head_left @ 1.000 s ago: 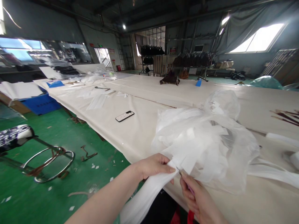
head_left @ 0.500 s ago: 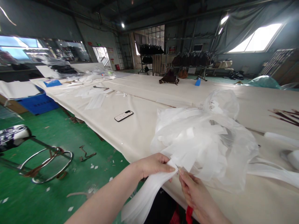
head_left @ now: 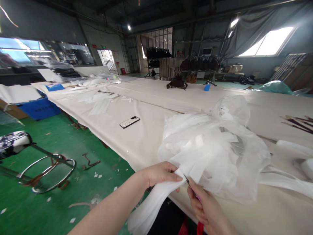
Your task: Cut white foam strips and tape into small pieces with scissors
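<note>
My left hand [head_left: 162, 174] is closed, pinching a bundle of thin white strips [head_left: 153, 202] between thumb and fingers. The strips hang down past the table's near edge, and their other end runs into a clear plastic bag [head_left: 254, 153] stuffed with white sheet pieces. Wrapped round a small pair of scissors [head_left: 187, 181] is my right hand [head_left: 204, 205]. The dark blade points up and left, just right of my left thumb and close to the strips. Most of the scissors' handle is hidden by my fingers; a bit of purple shows.
The long cream-covered table [head_left: 146, 143] carries a phone [head_left: 129, 122], white scraps [head_left: 100, 106], a dark brown bag [head_left: 177, 83], a blue object [head_left: 206, 87] and brown strips [head_left: 297, 122]. At left are a stool [head_left: 46, 173] and a blue crate [head_left: 39, 108] on the green floor.
My right hand has shifted slightly, and the scissors' dark blade now shows beyond its fingertips. My left hand keeps its pinch on the strips in nearly the same place.
</note>
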A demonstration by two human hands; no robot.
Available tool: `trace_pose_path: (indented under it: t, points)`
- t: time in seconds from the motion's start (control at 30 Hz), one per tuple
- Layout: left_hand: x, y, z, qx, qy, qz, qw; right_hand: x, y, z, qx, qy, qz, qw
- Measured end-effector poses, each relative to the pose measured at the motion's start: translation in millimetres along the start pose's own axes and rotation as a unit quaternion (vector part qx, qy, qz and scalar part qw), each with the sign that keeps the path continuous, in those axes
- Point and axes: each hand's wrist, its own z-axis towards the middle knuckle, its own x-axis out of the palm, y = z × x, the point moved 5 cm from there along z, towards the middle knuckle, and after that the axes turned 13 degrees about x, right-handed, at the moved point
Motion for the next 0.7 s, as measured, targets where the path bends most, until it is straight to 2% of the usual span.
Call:
trace_pose_path:
  t: [0.13,0.33,0.5,0.7]
  points:
    - [1.4,-2.9,-0.4,0.008,0.012,0.021,1.000,-0.1,0.7,6.3,-0.007,-0.030,-0.028,0.999]
    - [1.9,-4.1,0.1,0.003,0.048,0.061,0.997,8.2,10.5,-1.9,-0.046,-0.034,-0.044,0.997]
    - [-2.0,-3.4,1.7,0.009,0.038,0.096,0.995,13.6,15.5,-2.5,-0.048,-0.049,-0.070,0.995]
    - [-2.6,-3.6,2.0,0.003,0.036,0.081,0.996,17.7,22.8,1.1,-0.063,-0.050,-0.092,0.993]
